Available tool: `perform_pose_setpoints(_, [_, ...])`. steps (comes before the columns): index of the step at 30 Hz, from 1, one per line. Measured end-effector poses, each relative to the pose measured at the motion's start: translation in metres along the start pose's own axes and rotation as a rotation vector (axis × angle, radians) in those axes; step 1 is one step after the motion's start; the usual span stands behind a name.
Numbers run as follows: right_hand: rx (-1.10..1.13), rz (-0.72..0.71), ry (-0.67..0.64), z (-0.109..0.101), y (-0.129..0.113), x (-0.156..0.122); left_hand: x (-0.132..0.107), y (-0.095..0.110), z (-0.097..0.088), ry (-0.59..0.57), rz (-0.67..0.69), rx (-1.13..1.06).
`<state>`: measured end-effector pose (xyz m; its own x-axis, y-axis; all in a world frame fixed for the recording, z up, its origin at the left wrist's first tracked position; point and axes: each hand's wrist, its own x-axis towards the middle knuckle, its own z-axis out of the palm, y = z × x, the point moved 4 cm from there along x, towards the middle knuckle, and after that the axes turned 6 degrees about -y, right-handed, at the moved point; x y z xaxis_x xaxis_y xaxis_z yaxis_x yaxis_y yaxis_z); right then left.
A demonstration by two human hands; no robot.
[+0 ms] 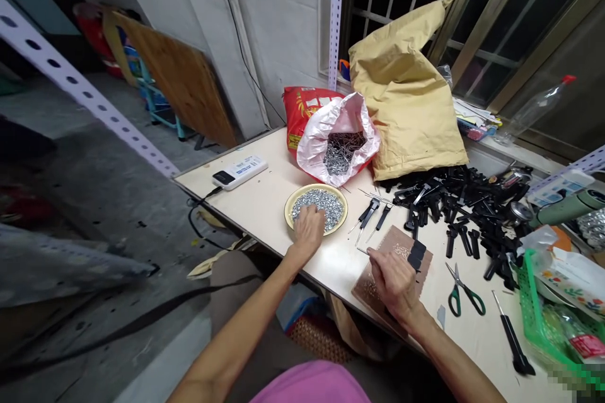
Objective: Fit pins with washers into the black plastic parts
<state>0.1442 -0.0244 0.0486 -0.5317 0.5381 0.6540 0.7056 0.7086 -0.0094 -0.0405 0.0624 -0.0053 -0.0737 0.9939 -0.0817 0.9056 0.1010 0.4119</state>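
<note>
My left hand (309, 227) reaches into a round yellow dish (288, 216) full of small silvery metal pieces (331, 204). Its fingers are bent together among the pieces, and what is between them is hidden. Over a worn brown board (378, 240), my right hand (394, 280) is closed on a thin metal rod (363, 250) whose tip sticks out to the left. A black piece (416, 255) lies on the board just beyond that hand. Between dish and board are several black-handled parts with thin metal shafts (366, 214).
Behind the dish stands an open red bag (295, 110) of metal rods, beside a large brown paper sack (411, 107). Black handles (449, 201) are heaped at right. Green-handled scissors (463, 293), a black-handled tool (513, 340) and a green basket (529, 302) lie nearer. A white power bank (241, 171) sits left.
</note>
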Motion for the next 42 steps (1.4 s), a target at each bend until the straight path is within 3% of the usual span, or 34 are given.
perform_pose_setpoints(4, [0.057, 0.102, -0.049, 0.006, 0.003, 0.002, 0.015, -0.002, 0.012, -0.071, 0.03, 0.092])
perform_pose_setpoints(10, [0.196, 0.276, -0.096, 0.024, 0.015, 0.011, 0.022, -0.008, 0.021, -0.072, 0.056, 0.015])
perform_pose_setpoints(14, [0.265, 0.373, -0.141, 0.041, 0.022, 0.022, 0.026, -0.012, 0.021, -0.013, 0.029, -0.089])
perform_pose_setpoints(18, [0.318, 0.419, -0.159, 0.054, 0.024, 0.031, 0.028, -0.017, 0.013, 0.07, 0.041, -0.484])
perform_pose_setpoints(23, [0.308, 0.395, -0.217, 0.062, 0.019, 0.037, 0.015, -0.011, 0.013, -0.183, 0.033, -1.296])
perform_pose_setpoints(27, [0.248, 0.377, -0.235, 0.061, 0.015, 0.037, 0.002, -0.004, 0.01, -0.274, -0.004, -1.566])
perform_pose_setpoints(32, [0.243, 0.387, -0.272, 0.056, 0.015, 0.035, -0.003, 0.001, 0.005, -0.311, -0.017, -1.644])
perform_pose_setpoints(39, [0.228, 0.426, -0.284, 0.055, 0.017, 0.032, -0.005, 0.006, 0.003, -0.166, 0.029, -1.559])
perform_pose_setpoints(42, [0.212, 0.43, -0.286, 0.054, 0.018, 0.03, -0.008, 0.009, 0.004, -0.174, 0.041, -1.519])
